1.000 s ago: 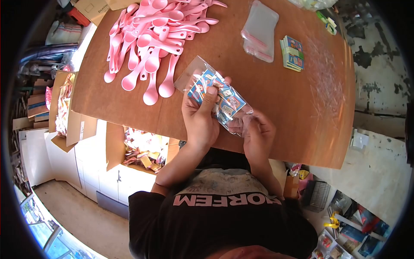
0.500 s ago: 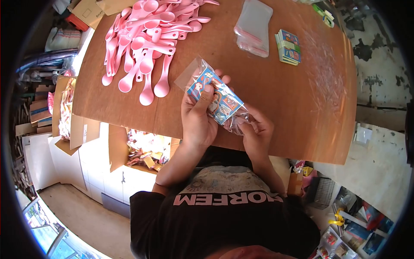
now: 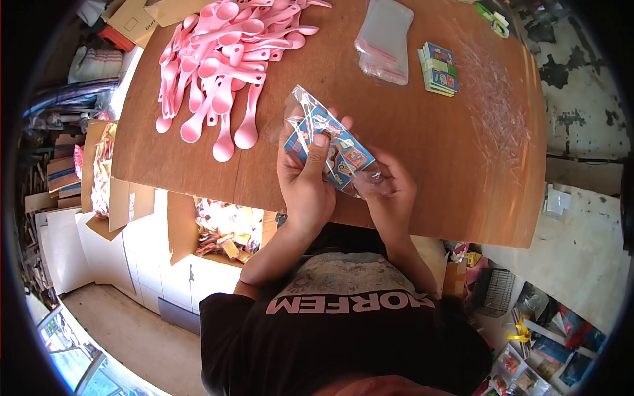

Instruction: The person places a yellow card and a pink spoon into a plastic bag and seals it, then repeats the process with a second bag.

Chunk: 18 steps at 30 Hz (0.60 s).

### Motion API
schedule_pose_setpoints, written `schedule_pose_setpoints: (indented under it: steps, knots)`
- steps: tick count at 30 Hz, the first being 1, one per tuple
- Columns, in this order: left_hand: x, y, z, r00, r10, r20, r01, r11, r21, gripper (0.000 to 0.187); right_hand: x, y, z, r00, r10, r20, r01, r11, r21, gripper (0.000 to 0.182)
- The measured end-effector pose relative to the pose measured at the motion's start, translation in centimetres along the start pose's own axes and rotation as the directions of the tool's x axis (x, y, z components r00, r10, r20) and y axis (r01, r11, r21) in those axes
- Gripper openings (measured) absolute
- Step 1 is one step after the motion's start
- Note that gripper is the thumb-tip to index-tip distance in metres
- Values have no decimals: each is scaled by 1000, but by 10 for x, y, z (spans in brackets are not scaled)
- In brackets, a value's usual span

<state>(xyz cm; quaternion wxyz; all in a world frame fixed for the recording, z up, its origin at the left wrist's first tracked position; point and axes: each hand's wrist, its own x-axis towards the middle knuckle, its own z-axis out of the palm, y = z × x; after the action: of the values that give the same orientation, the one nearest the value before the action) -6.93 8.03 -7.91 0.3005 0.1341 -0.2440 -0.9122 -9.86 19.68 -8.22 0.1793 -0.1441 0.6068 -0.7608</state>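
A clear plastic bag [image 3: 301, 99] with a blue printed card [image 3: 330, 146] inside is between my hands, above the brown table's near edge. My left hand [image 3: 308, 178] grips the bag from the left, its thumb lying across the card. At the lower right end my right hand [image 3: 389, 188] pinches the crumpled plastic. Beyond them lie a pile of pink spoons [image 3: 228, 59], a stack of flat clear bags [image 3: 386, 39] and a banded stack of blue cards [image 3: 439, 69].
Thin clear plastic strips [image 3: 495, 105] are scattered on the table's [image 3: 422, 145] right side. A green and white item [image 3: 495, 21] sits at the far right corner. Below the near edge stands an open cardboard box [image 3: 181, 228] of packets.
The bagged card has turned slightly in my hands and the plastic at its upper end now stands more upright. My right hand has shifted slightly left.
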Motion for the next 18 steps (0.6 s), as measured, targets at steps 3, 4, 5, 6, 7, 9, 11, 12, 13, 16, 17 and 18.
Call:
schedule_pose_setpoints:
  steps: [3,4,5,6,7,9,11,12,13,16,17,18]
  knots:
    - [0,0,-3,1000,-12,11,11,999,53,36,1,8,-4,999,39,-11,-38,999,33,34]
    - [0,-1,-3,1000,-11,11,11,999,53,36,1,7,-4,999,38,-11,-38,999,34,34]
    - [-1,-1,-3,1000,-2,15,1,998,63,34,1,5,-3,999,45,-15,-45,998,38,31]
    - [-2,-3,-3,1000,7,20,-8,997,72,32,1,2,-2,998,53,-19,-52,998,42,28]
    - [-2,-5,-3,1000,6,21,-8,997,72,32,1,1,-1,998,53,-20,-52,998,42,28]
    - [-4,-9,-4,999,-20,28,17,994,108,35,-1,-1,0,990,132,-51,-129,990,51,23]
    - [-7,-10,-5,998,-46,40,39,986,160,32,-1,-3,3,984,158,-79,-155,987,45,21]
    - [-9,-12,-4,997,-56,44,49,986,158,32,-1,-3,4,977,183,-108,-180,983,40,18]
    - [-11,-14,-4,997,-66,48,58,986,157,31,-1,-2,4,977,183,-108,-179,983,40,18]
    - [-12,-14,-6,993,-89,81,75,983,169,30,-1,4,5,973,181,-143,-169,981,91,16]
    - [-12,-14,-6,991,-102,85,86,981,172,29,0,5,6,972,181,-151,-166,981,101,16]
    - [-12,-13,-7,991,-100,86,84,981,172,29,0,6,7,971,180,-160,-164,980,111,15]
